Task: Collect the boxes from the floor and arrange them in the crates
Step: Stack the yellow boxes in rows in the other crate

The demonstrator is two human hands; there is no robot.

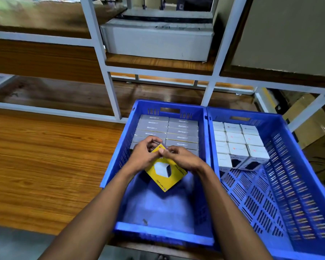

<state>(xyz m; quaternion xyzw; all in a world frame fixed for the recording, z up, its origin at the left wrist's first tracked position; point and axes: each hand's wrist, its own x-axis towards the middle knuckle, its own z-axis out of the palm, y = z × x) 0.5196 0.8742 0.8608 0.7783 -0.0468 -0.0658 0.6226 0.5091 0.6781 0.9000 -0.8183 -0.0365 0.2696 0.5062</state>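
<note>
Both hands pinch a yellow box over the left crate.
The left hand (143,156) and right hand (184,158) grip the yellow box (164,170) at its 12 o'clock edge, tilted above the left crate (163,234); grey boxes (167,131) fill that crate's 12 o'clock end, white boxes (238,145) the right crate (308,166).

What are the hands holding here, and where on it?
Both hands, left and right, pinch the flat yellow cardboard box at its upper corner, above the left blue plastic crate.

A wood-grain surface (45,156) carries two blue slotted plastic crates (204,117), touching side by side at its right.
</note>
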